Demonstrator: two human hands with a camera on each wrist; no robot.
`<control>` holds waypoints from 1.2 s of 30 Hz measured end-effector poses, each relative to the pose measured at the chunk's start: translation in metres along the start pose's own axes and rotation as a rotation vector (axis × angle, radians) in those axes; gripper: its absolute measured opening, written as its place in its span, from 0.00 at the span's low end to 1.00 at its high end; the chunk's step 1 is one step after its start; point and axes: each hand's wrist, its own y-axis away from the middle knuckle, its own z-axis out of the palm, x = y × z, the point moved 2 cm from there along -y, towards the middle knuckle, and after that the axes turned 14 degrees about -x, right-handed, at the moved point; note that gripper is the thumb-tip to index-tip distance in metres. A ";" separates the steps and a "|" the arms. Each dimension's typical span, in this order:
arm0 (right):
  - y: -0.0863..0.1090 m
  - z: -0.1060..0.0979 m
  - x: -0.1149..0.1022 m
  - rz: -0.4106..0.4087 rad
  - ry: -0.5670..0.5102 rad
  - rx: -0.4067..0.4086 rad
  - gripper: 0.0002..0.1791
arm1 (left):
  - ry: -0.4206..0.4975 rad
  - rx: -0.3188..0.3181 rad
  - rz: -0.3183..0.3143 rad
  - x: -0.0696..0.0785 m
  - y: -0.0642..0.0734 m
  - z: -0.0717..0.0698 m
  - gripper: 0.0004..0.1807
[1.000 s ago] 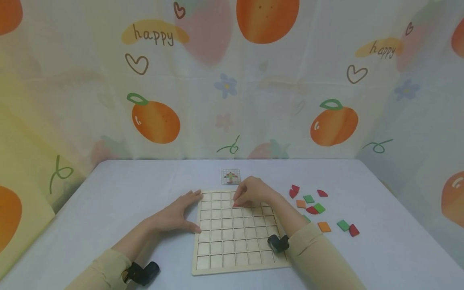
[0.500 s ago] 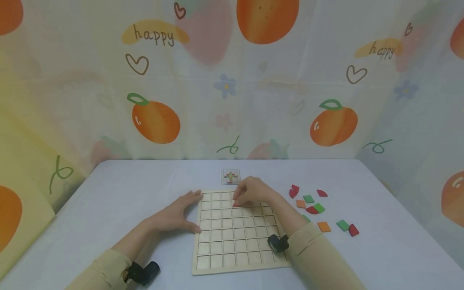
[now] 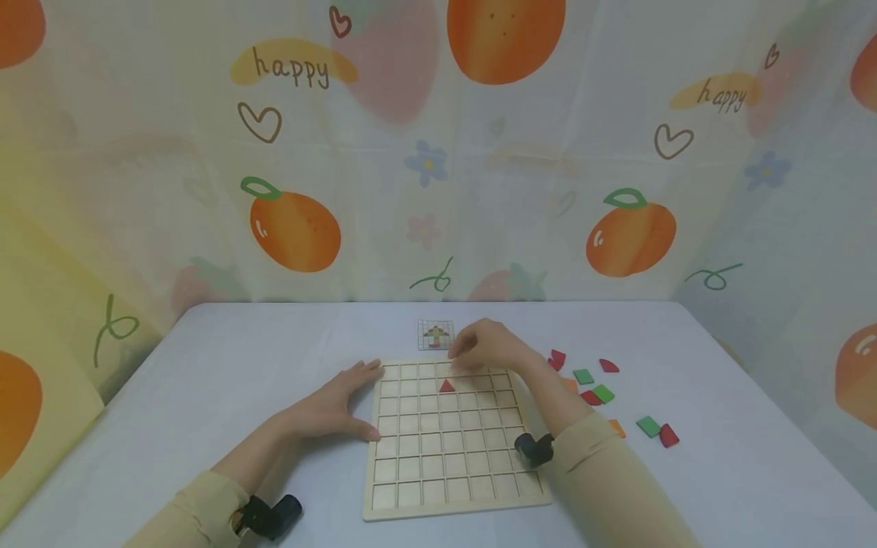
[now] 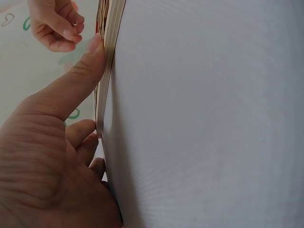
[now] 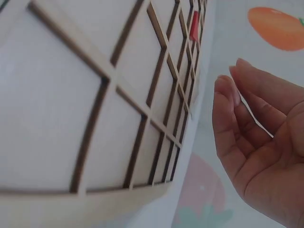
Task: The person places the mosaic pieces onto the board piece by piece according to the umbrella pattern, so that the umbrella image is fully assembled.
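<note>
A wooden grid board [image 3: 421, 466] lies on the table, and a red triangle tile [image 3: 447, 387] sits in one of its upper cells. My left hand [image 3: 339, 403] rests along the board's left edge, thumb and fingertips spread against the rim. In the left wrist view its thumb [image 4: 78, 78] presses the board's side. Just above the board's far edge hovers my right hand [image 3: 488, 346], fingers loosely bent with nothing between them. The right wrist view shows that hand [image 5: 261, 123] apart from the board, with the red tile [image 5: 194, 26] lying in the grid beyond.
A small pattern card [image 3: 435, 334] with a coloured figure lies behind the board. To the right several loose tiles are scattered: red quarter-rounds [image 3: 668, 435], green tiles [image 3: 648, 426] and orange squares [image 3: 618, 428], some behind the right forearm. A printed cloth [image 3: 438, 228] hangs behind the table.
My right hand has let go of the red triangle tile and lifted back and slightly right, uncovering the tile in its cell. My left hand has stayed in place.
</note>
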 end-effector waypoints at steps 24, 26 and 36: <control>0.062 -0.064 0.065 0.133 -0.029 0.166 0.18 | 0.010 -0.005 -0.009 -0.001 0.000 0.002 0.60; 0.066 -0.066 0.073 0.170 -0.006 0.179 0.19 | 0.014 -0.006 -0.008 0.000 0.000 0.002 0.60; 0.084 -0.066 0.105 0.285 -0.002 0.248 0.19 | 0.011 0.006 0.005 0.005 0.002 0.000 0.59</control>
